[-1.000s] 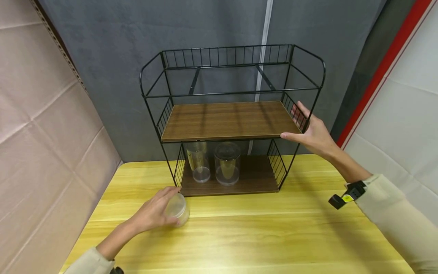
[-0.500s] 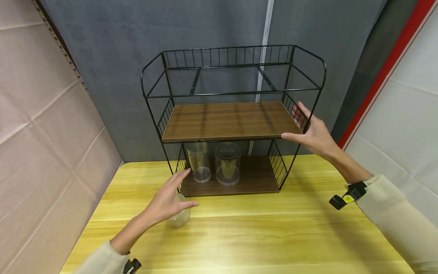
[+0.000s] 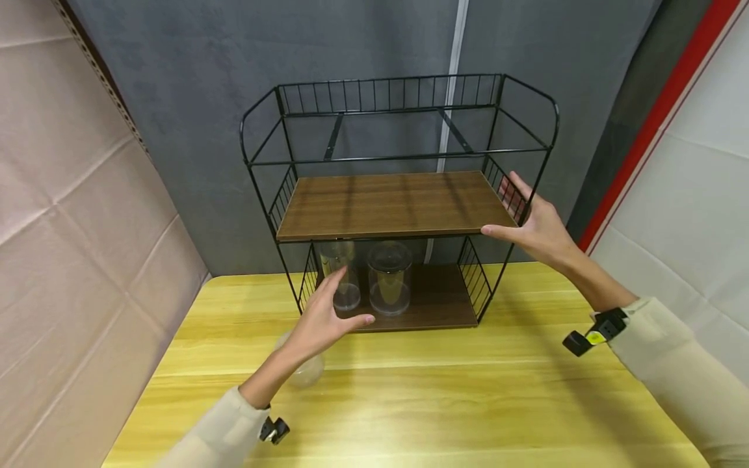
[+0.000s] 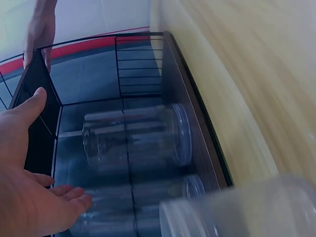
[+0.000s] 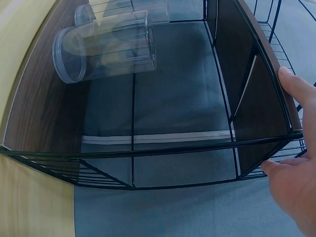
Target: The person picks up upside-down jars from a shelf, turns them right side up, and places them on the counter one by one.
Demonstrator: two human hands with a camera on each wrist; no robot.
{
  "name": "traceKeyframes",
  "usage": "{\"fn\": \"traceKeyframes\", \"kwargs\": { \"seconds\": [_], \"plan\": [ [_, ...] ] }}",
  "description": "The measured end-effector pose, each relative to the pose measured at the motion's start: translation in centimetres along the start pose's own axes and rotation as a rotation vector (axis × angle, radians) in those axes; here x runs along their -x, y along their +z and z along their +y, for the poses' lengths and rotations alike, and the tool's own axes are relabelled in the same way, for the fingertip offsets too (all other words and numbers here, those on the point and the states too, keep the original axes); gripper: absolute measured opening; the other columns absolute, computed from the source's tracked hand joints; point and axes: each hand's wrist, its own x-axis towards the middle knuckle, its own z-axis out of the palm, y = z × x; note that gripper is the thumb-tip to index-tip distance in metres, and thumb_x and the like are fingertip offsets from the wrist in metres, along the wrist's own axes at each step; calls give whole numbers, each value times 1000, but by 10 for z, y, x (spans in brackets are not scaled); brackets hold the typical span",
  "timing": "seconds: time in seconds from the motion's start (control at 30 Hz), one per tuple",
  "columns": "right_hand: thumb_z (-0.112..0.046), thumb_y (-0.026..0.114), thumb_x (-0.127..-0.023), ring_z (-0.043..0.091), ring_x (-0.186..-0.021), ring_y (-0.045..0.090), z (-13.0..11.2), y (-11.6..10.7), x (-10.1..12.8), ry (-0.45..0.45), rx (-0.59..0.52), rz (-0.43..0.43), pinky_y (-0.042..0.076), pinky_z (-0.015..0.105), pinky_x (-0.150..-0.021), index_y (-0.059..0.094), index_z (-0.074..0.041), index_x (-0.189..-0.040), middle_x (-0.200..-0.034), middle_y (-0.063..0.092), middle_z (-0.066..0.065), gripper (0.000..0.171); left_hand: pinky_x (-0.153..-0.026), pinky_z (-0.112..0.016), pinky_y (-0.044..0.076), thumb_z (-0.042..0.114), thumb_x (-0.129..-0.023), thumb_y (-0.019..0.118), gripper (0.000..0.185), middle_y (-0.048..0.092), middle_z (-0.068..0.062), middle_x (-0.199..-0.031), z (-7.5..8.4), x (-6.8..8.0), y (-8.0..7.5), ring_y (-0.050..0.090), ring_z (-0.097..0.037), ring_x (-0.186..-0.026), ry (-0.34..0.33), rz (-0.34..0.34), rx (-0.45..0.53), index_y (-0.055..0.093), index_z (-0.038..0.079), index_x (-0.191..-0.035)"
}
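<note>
A black wire rack with brown wooden boards stands on the table. Spread and holding nothing, the left hand is in front of the rack's lower left side. Behind its fingers, two clear jars, a narrower one and a wider one, stand upright on the bottom board. Another clear jar stands on the table, partly hidden by the left hand and wrist; the left wrist view shows this jar close up. The right hand grips the rack's right side, its thumb at the middle board's front corner.
The yellow wooden table extends in front of the rack. A grey curtain hangs behind it. Pale fabric panels stand left and right. The rack's top tier has bars but no board.
The left hand has let go of the jar on the table and moved right and forward toward the lower shelf. The right hand stays on the rack.
</note>
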Motion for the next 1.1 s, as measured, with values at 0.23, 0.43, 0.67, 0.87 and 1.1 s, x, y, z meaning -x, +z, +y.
{"fn": "traceKeyframes", "kwargs": {
  "seconds": [0.23,0.43,0.67,0.87,1.1],
  "plan": [
    [-16,86,-91,34,-157,33,1,-1,0,14,8,4,36,24,-122,8,-26,-171,-174,25,13,113,-121,-67,34,49,-80,92,116,31,-17,-171,8,-17,17,31,-44,-156,-43,23,52,28,11,-168],
    [-12,86,-91,32,-158,32,1,-1,-2,14,-3,9,36,18,-120,8,-24,-171,-174,25,12,113,-123,-64,33,45,-82,91,113,33,-20,-170,9,-32,32,32,-43,-155,-47,63,92,27,8,-168],
    [-13,86,-90,33,-157,32,2,-1,-1,10,-9,10,35,19,-120,9,-24,-171,-174,26,14,113,-122,-62,37,43,-82,92,113,36,-21,-168,9,-51,51,38,-42,-153,-26,107,95,29,4,-166],
    [-15,87,-90,33,-157,34,0,0,0,-8,-15,20,36,13,-117,10,-24,-171,-173,27,15,112,-120,-63,38,44,-81,92,114,35,-23,-168,11,-64,63,38,-45,-152,-21,126,101,27,3,-167],
    [-14,86,-91,33,-158,32,2,1,0,-5,-23,17,35,18,-120,10,-25,-171,-174,26,15,112,-121,-61,38,45,-82,91,116,34,-23,-168,11,-77,75,38,-44,-152,-36,166,111,25,4,-167]
  ]
}}
